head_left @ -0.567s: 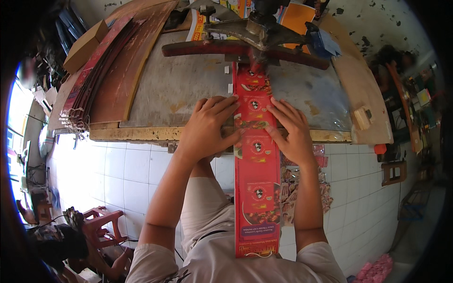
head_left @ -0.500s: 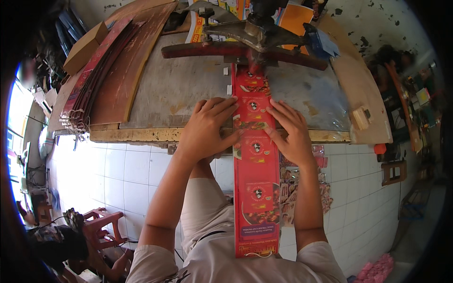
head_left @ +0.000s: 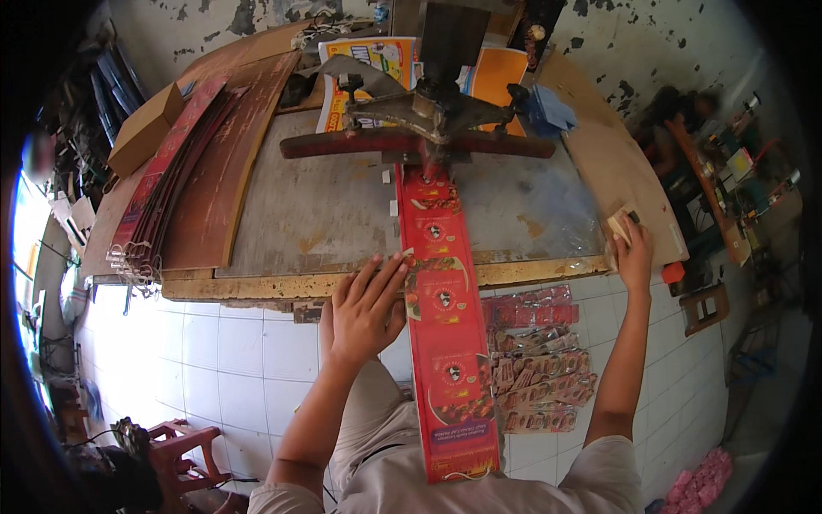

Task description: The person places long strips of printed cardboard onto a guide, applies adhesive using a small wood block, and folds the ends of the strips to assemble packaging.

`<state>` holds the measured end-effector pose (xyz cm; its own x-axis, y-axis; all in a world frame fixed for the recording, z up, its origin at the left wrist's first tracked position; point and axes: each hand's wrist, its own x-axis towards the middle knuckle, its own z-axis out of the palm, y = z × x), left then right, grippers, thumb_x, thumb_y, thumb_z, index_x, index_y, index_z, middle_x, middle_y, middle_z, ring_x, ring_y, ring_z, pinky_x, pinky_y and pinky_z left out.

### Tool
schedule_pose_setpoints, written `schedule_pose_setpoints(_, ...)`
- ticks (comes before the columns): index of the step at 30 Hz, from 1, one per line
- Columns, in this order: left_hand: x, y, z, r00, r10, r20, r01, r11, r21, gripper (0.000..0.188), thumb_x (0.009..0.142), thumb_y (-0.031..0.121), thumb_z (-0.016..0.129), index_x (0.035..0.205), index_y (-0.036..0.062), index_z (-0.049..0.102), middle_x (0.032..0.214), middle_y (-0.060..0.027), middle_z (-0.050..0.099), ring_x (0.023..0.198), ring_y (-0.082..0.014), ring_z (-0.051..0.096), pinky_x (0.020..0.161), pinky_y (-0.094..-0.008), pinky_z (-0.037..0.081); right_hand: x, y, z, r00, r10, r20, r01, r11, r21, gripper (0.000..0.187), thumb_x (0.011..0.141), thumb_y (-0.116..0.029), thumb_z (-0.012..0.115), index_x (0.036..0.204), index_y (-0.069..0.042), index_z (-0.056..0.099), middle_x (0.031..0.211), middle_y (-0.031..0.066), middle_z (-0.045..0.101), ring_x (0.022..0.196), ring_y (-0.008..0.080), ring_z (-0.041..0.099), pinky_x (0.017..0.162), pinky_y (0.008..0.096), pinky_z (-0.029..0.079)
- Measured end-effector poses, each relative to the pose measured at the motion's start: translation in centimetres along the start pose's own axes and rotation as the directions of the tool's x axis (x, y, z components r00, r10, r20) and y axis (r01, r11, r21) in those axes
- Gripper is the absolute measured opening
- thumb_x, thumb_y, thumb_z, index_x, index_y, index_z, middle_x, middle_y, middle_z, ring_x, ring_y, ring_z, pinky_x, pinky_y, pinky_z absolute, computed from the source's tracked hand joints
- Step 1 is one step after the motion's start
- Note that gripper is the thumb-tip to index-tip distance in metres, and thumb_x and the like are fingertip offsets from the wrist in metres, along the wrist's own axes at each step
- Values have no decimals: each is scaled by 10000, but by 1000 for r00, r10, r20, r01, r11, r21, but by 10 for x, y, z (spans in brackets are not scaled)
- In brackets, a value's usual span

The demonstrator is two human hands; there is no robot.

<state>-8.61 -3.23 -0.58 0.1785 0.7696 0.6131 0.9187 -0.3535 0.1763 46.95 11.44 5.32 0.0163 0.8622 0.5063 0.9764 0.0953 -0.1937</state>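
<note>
Light: bright daylight from the person's left, blowing out the white tiled floor (head_left: 171, 343).
Shadows: soft and faint.
Distortion: strong fisheye, with a black rim and bent counter (head_left: 342, 214) edges.
Focus: centre sharp, margins smeared.

Grey, worn worktop (head_left: 325, 214) with a yellowed front edge. Lying on it: long red printed strip (head_left: 437, 257) just right of the left hand's fingers (head_left: 381, 278), brown boards (head_left: 214, 171) far left, small block (head_left: 620, 224) under the right hand's fingers (head_left: 638, 236).

Long red printed package strip (head_left: 445, 317) across workbench edge, red packets (head_left: 535, 364) heaped on floor, brown box (head_left: 144, 128) upper left
</note>
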Motion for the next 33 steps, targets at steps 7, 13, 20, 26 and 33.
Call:
schedule_pose_setpoints(7,-14,1,28,984,-20,-180,36,996,86,501,997,303,760,1486,198,735,1575,28,696,1482,-228,586,1237,-436,358,-31,-103,-17,987,-92,-134,136,919,369,546,939,-28,855,1468,-86,734,1446,160,692,1353,351,658,1169,450,522)
schedule_pose_setpoints(13,-15,-4,27,986,22,-167,-6,995,96,524,985,259,747,1498,158,714,1565,1,705,1485,-250,589,1223,-442,370,-85,-243,-15,850,-526,-30,420,643,640,607,815,-18,926,1394,-132,785,1409,85,699,1309,316,680,1104,450,572)
schedule_pose_setpoints(20,-20,-10,30,985,36,-169,-22,996,84,543,966,236,734,1489,92,705,1554,-46,714,1444,-274,628,1212,-450,384,-81,-277,-18,788,-611,-74,496,560,664,510,878,-231,942,1342,-93,783,1395,95,700,1245,341,688,1072,482,551)
schedule_pose_setpoints(26,-15,-6,37,974,52,-220,-38,997,71,520,973,243,739,1474,103,719,1534,-27,728,1420,-265,640,1193,-449,396,-31,-177,17,987,-125,-101,156,904,397,439,947,-306,897,1284,-52,776,1369,140,702,1248,390,666,1091,522,531)
schedule_pose_setpoints(33,-16,-7,35,972,55,-228,-37,996,86,503,975,250,765,1460,122,733,1517,-12,737,1412,-253,642,1173,-439,404,-15,-148,24,997,-65,34,52,955,294,391,957,-255,884,1260,-28,790,1302,136,726,1223,364,686,1058,467,553)
